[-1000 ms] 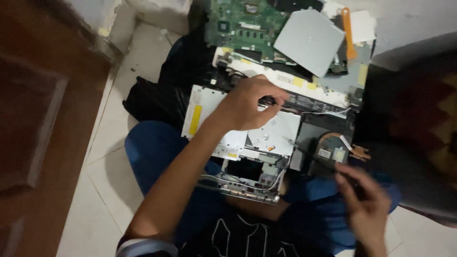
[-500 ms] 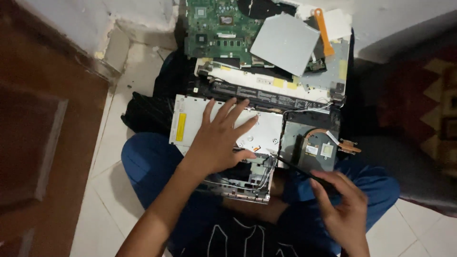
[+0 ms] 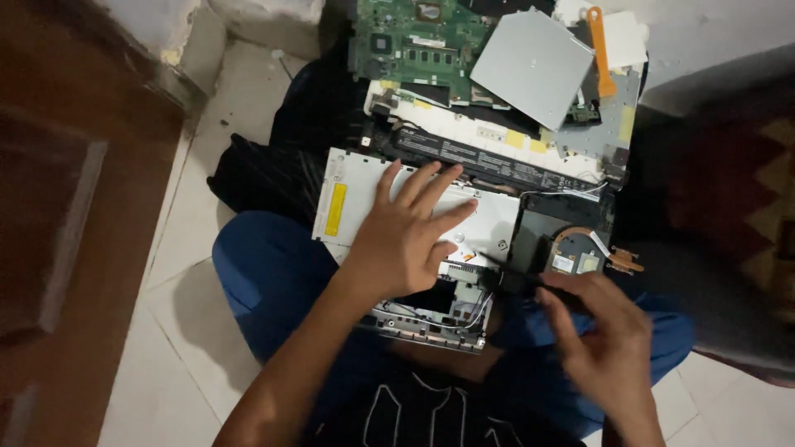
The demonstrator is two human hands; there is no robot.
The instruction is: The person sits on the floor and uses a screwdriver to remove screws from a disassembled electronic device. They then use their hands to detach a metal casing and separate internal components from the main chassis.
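Note:
A dismantled laptop chassis (image 3: 431, 319) rests on my lap. My left hand (image 3: 406, 236) lies flat, fingers spread, on the silver optical drive (image 3: 352, 194) that sits in the chassis. My right hand (image 3: 609, 339) pinches a thin black tool (image 3: 517, 277), its tip pointing left at the chassis beside the drive. A black fan and copper heat pipe (image 3: 580, 252) sit just above the right hand. A long black battery (image 3: 489, 153) lies across the far side of the drive.
A green motherboard (image 3: 414, 41), a second silver drive (image 3: 530, 66), an orange pry tool (image 3: 600, 50) and a metal bracket (image 3: 613, 120) are piled beyond. A black bag (image 3: 273, 165) lies on the white tiles. A wooden door (image 3: 66, 223) is left, a patterned rug (image 3: 737, 199) right.
My left hand slid down from the battery edge and flattened on the silver drive. My right hand rose toward the chassis with the black tool. The camera view shifted a little.

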